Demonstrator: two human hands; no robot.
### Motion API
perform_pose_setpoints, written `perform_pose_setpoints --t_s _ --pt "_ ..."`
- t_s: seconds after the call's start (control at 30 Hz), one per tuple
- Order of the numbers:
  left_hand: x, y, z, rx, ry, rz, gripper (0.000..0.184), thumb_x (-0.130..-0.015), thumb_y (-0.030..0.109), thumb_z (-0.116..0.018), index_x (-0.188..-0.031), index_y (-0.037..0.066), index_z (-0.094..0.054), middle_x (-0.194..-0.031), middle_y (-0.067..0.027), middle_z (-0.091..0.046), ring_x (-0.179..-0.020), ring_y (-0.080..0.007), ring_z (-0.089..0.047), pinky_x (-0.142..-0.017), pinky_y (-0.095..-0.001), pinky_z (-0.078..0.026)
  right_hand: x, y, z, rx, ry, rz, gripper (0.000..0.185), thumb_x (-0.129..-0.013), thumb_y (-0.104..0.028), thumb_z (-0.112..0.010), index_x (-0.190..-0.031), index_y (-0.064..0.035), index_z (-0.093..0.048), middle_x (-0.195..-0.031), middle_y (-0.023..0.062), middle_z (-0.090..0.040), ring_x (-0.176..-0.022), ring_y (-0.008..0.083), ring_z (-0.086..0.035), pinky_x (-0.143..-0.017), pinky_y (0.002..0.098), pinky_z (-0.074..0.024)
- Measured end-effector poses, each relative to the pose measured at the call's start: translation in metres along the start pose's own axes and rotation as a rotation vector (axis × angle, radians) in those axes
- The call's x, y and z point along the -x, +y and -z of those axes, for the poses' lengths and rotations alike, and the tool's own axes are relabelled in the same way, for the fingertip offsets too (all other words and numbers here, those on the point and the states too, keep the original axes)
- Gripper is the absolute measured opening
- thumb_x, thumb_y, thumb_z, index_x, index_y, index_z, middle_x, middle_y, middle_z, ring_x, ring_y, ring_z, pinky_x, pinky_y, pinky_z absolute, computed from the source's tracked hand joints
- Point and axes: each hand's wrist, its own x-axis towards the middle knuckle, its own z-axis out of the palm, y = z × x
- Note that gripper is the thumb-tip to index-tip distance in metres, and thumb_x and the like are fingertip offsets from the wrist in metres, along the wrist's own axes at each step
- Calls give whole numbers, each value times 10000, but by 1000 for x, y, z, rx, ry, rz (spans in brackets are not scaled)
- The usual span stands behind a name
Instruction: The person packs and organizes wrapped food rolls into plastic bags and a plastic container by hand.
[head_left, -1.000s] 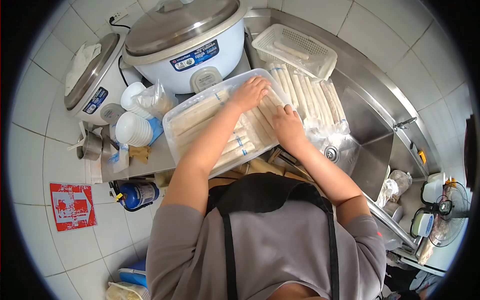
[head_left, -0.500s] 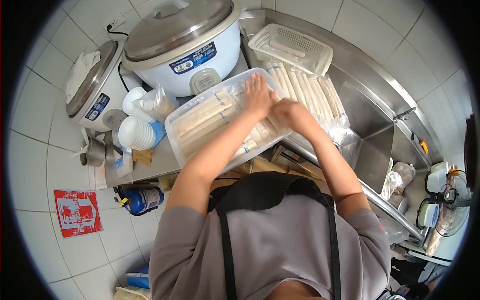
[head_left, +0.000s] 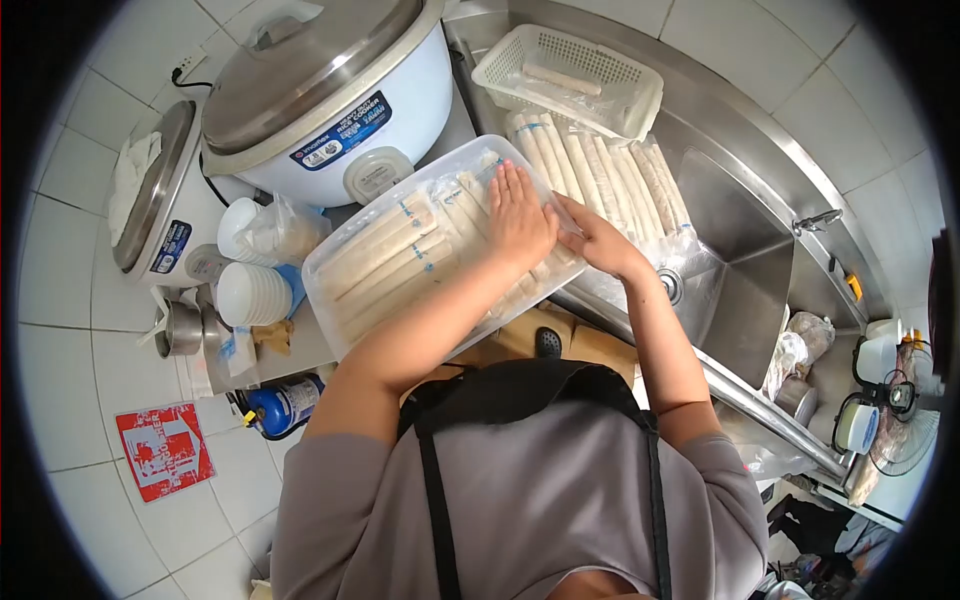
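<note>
A translucent plastic container (head_left: 318, 300) holds packs of long pale rolls (head_left: 375, 245) in clear wrapping with blue print. My left hand (head_left: 522, 222) lies flat on the packs towards the container's right side, fingers straight and pointing away from me. Close beside it, my right hand (head_left: 605, 245) has its fingers bent at the right rim, with the thumb lower down; it appears to grip that edge. More packs of rolls (head_left: 600, 175) lie side by side just beyond the container, by the sink. Part of the container's contents is hidden under my left hand and forearm.
A perforated basket (head_left: 640, 110) with a wrapped roll stands at the back. To the left are a large rice cooker (head_left: 420, 100), a smaller cooker (head_left: 180, 225) and stacked white cups (head_left: 250, 293). A steel sink (head_left: 735, 290) is on the right; a fire extinguisher (head_left: 285, 405) is below left.
My right hand has loosened from a closed shape over the packs and shifted to the container's right rim. My left hand stays flat on the packs. The whole view has shifted slightly.
</note>
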Motion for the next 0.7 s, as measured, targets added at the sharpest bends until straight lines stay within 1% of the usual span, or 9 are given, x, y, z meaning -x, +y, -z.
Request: perform_pose_setpoints --t_s 0.07,0.13,0.17,0.23,0.27,0.37,0.43,0.53,0.7 --pt "-2 2 4 -72 -55 16 716 -827 286 -444 -1317 -190 -228 -1412 -351 -180 -1358 -423 -128 -1122 -464 -50 -4 -2 1 112 -28 9 571 -854 -161 -554 -1350 4 -324 -1248 278 -480 -1185 365 -461 -994 368 -354" --pt "-5 5 4 -223 -136 24 720 -821 287 -446 -1312 -195 -232 -1411 -354 -176 -1355 -432 -125 -1123 -462 -41 -13 -10 4 167 -96 -120 586 -835 -147 -567 -1341 -2 -309 -1229 294 -481 -1147 392 -479 -968 393 -378" --pt "1 7 1 -246 -131 35 723 -824 293 -445 -1312 -195 -229 -1412 -352 -176 -1356 -431 -122 -1123 -459 -45 -8 -14 1 190 -129 -200 594 -826 -140 -574 -1336 -5 -302 -1220 301 -482 -1129 405 -488 -955 405 -389" --pt "0 9 -5 -295 -91 48 730 -828 305 -443 -1314 -194 -224 -1414 -347 -175 -1357 -428 -117 -1123 -454 -52 -4 -24 -4 255 -48 -206 592 -809 -137 -581 -1321 -13 -310 -1195 309 -490 -1088 424 -502 -924 427 -406" --pt "-5 6 -4 -248 -81 26 726 -837 312 -436 -1317 -191 -224 -1415 -348 -170 -1358 -429 -106 -1123 -455 -46 -7 -29 -5 294 -10 -196 591 -801 -136 -585 -1313 -17 -314 -1182 313 -495 -1068 433 -509 -908 438 -414" --pt "2 -9 -7 -89 -76 13 725 -869 349 -411 -1327 -178 -217 -1419 -349 -152 -1360 -436 -80 -1120 -463 -31 -6 -29 -3 247 -55 -227 586 -795 -123 -565 -1320 -35 -320 -1173 309 -502 -1057 433 -510 -896 444 -416" --pt "-5 -18 -2 29 -40 21 736 -895 391 -388 -1337 -169 -208 -1422 -350 -139 -1360 -443 -66 -1116 -472 -25 -6 -18 -8 237 0 -168 585 -792 -108 -546 -1326 -45 -315 -1172 304 -505 -1054 434 -510 -894 445 -416" --pt "-4 -24 -2 -119 39 75 770 -916 459 -344 -1356 -151 -178 -1430 -347 -111 -1361 -446 -43 -1110 -488 -20 -5 -9 -14 260 80 -125 563 -801 -92 -499 -1331 -55 -314 -1181 297 -505 -1048 432 -518 -890 451 -414" --pt "-8 -26 -7 -55 -19 128 788 -905 494 -338 -1382 -110 -165 -1451 -315 -92 -1373 -419 -16 -1113 -477 -2 -3 -6 -15 232 63 -133 538 -825 -104 -465 -1338 -53 -312 -1176 304 -505 -1023 434 -533 -889 456 -414"
